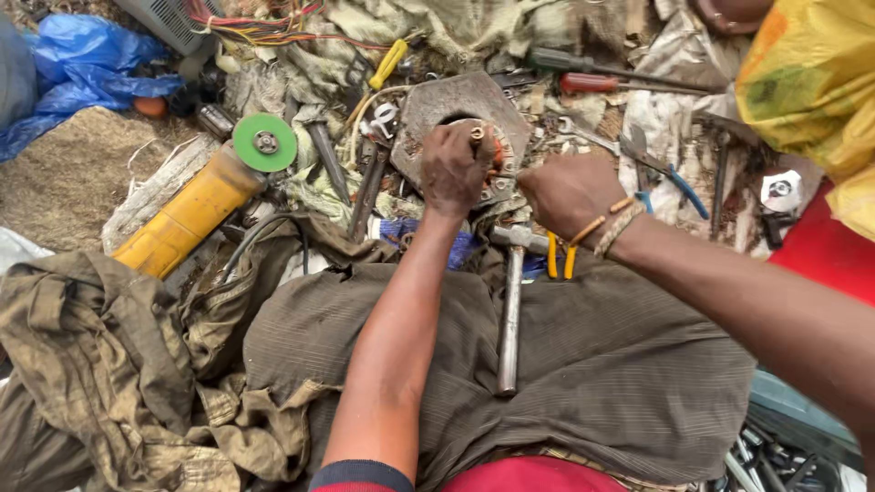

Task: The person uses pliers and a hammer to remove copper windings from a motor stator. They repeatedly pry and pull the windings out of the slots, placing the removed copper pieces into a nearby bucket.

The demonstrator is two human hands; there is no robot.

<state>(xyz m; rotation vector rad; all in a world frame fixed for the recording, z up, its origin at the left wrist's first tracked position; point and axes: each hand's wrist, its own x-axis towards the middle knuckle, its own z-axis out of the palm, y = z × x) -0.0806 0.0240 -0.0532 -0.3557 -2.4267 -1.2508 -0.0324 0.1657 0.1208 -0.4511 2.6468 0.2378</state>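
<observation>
Round copper-wound motor part in grey metal housing (460,105) is gripped from above by left hand (453,169); right hand (570,191) is clenched just right, contents hidden.

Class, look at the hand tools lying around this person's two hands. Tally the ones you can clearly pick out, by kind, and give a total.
Angle grinder, yellow body, green disc: 1
Hammer, metal handle: 1
Screwdrivers: 2, dark green handle and red handle
Pliers: 2, yellow handles and blue handles
Total: 6
Both hands, left and right, rest on a round metal part, not counted.
</observation>
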